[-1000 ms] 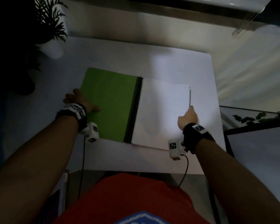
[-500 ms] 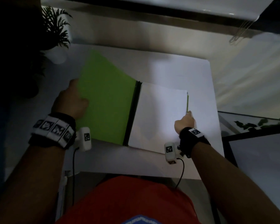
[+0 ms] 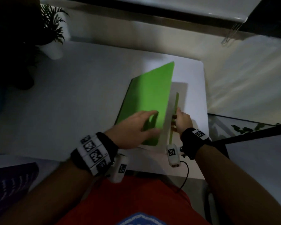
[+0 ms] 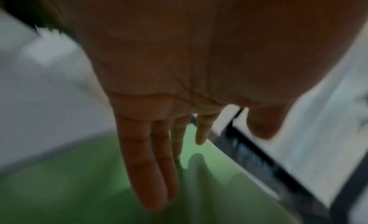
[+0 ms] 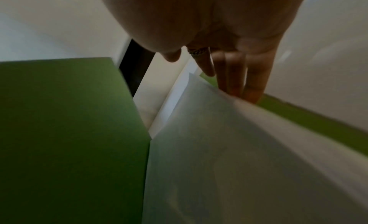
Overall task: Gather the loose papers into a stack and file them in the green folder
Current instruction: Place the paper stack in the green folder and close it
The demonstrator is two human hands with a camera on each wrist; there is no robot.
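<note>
Two hands, left hand (image 3: 133,127) flat on green folder (image 3: 146,101), right hand (image 3: 182,121) straight-fingered at papers (image 3: 168,120), white table (image 3: 71,98), potted plant (image 3: 53,28).

Green folder (image 3: 146,101) matt card; papers (image 5: 229,156) plain matt paper (slightly translucent); table (image 3: 71,111) smooth white.

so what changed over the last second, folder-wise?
The green folder's front cover swung up from flat open on the left and over to the right, nearly shut on the white paper stack. The left hand went from under its edge to flat-fingered on top. Unchanged: the right hand at the folder's right edge; the white table.
</note>
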